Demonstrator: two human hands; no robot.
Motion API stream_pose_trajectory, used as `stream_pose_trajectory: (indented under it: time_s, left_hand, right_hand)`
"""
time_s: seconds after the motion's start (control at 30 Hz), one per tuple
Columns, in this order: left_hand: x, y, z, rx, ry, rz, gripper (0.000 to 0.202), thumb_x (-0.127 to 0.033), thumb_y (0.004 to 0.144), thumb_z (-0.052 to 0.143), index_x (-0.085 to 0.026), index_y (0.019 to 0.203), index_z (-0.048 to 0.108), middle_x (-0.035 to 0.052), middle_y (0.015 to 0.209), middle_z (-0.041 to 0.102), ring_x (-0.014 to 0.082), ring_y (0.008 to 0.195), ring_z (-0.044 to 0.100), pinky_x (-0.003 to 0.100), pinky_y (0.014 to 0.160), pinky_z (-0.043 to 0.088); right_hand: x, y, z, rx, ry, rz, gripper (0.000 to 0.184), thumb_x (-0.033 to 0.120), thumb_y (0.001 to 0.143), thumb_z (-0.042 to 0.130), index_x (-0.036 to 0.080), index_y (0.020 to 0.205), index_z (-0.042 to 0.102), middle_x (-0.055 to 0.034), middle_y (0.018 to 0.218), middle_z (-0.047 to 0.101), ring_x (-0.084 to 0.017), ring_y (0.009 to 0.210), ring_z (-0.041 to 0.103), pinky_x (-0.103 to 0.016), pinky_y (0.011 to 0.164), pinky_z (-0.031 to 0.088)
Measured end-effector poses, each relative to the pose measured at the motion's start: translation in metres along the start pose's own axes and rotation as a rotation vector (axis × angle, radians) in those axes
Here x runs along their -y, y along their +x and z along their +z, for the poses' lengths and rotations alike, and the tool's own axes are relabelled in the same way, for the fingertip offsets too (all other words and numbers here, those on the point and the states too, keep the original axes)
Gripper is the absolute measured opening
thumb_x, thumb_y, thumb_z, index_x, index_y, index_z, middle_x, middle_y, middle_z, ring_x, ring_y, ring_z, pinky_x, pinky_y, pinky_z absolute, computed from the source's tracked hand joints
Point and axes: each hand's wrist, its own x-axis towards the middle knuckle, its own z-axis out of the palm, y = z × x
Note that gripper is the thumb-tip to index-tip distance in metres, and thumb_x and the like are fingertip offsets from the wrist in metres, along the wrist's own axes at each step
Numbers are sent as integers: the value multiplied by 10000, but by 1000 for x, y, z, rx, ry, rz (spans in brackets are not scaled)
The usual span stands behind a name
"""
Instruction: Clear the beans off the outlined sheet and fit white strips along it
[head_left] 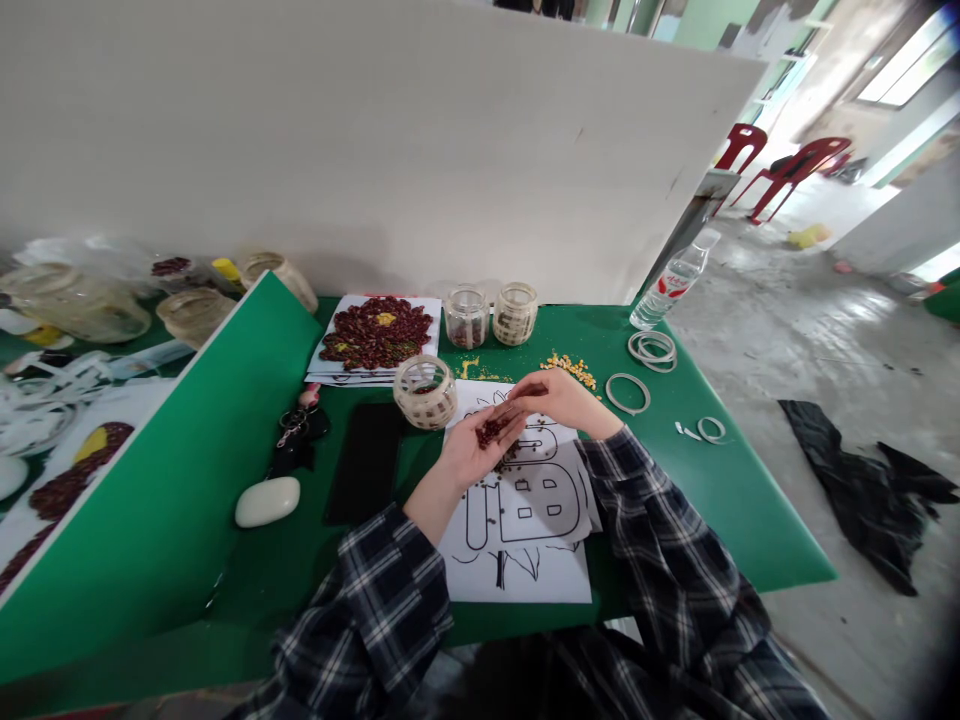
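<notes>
My left hand [466,456] is palm up and cupped around a small heap of dark red beans [491,432]. Over its fingertips, my right hand [559,398] has its fingers bent together; whatever they may pinch is hidden. Both hands are above a white sheet with a black line drawing [551,505], where small dark seeds [510,458] lie scattered under the palm. Another drawn sheet [517,585] shows beneath it. Just left of the hands, a glass jar [425,392] with beans inside stands upright.
Behind are two more jars [466,318], yellow kernels [568,368] and a bean-covered flower picture [379,335]. A black phone [364,463], a white mouse [268,501] and keys [294,425] lie left, beside a green divider [187,460]. Tape rings [651,352] and a water bottle [671,285] are right.
</notes>
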Motion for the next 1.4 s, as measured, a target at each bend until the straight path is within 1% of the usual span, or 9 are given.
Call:
stream_pose_trajectory:
  time_s: [0.07, 0.17, 0.27, 0.4, 0.57, 0.73, 1.0, 1.27, 1.4]
  left_hand:
    - [-3, -1, 0, -3, -48, -40, 252, -78, 931, 365, -50, 1071, 573, 165, 973, 676, 193, 922, 690, 242, 771, 588]
    - [-8, -4, -3, 23, -163, -130, 285, -40, 945, 297, -111, 1029, 560, 32, 720, 607, 41, 541, 606, 63, 451, 457]
    - [-11, -7, -6, 101, -202, -119, 265, -68, 969, 305, -156, 866, 532, -56, 557, 436, -5, 333, 368, 56, 309, 279]
    - [-11, -9, -11, 173, -195, -73, 313, -197, 984, 399, -175, 672, 414, -73, 498, 352, -6, 308, 308, 78, 280, 209]
    - [-12, -9, -13, 211, -174, -60, 391, -231, 981, 401, -193, 601, 316, -90, 438, 264, 5, 273, 248, 109, 268, 167]
    - [-14, -8, -11, 216, -163, -73, 388, -217, 982, 380, -192, 601, 315, -89, 439, 261, 8, 273, 251, 122, 274, 158]
    - [-15, -9, -10, 171, -141, -63, 381, -225, 978, 397, -189, 605, 325, -89, 448, 241, 14, 279, 243, 126, 279, 150]
    - [-14, -6, -12, 214, -166, -69, 382, -220, 982, 377, -190, 605, 320, -88, 438, 260, 11, 279, 260, 116, 278, 146]
    - [-14, -5, -13, 187, -142, -48, 379, -216, 979, 385, -190, 607, 322, -86, 441, 253, 14, 283, 258, 122, 285, 147]
  right_hand:
    - [5, -2, -5, -60, 4, 24, 155, 196, 759, 629, 129, 872, 710, -52, 786, 721, -141, 713, 656, -241, 658, 510]
    - [9, -5, -14, -116, -39, 76, 161, 211, 785, 623, 120, 890, 704, -49, 732, 706, -132, 661, 640, -237, 622, 501]
    - [6, -5, -16, -86, -169, 87, 137, 193, 790, 625, 121, 867, 713, -47, 729, 708, -123, 630, 624, -228, 597, 482]
    - [-9, 1, -3, 12, -376, 26, 128, 141, 768, 647, 131, 862, 733, -51, 784, 724, -128, 691, 639, -224, 659, 474]
    - [-24, 12, 19, 73, -593, -70, 192, 84, 784, 601, 145, 899, 742, -68, 867, 729, -144, 793, 643, -238, 747, 455]
    - [-26, 16, 25, 100, -620, -115, 245, 51, 801, 562, 141, 953, 732, -76, 930, 724, -145, 831, 636, -234, 777, 444]
    - [-27, 15, 25, 136, -626, -79, 255, 59, 815, 552, 167, 956, 734, -58, 940, 729, -146, 863, 644, -227, 806, 433]
    - [-24, 15, 37, 132, -807, -79, 225, 121, 807, 555, 147, 952, 726, -94, 936, 714, -174, 865, 631, -241, 753, 407]
    - [-18, 12, 37, 151, -837, -50, 195, 132, 777, 582, 151, 921, 711, -81, 916, 708, -176, 844, 624, -243, 712, 390]
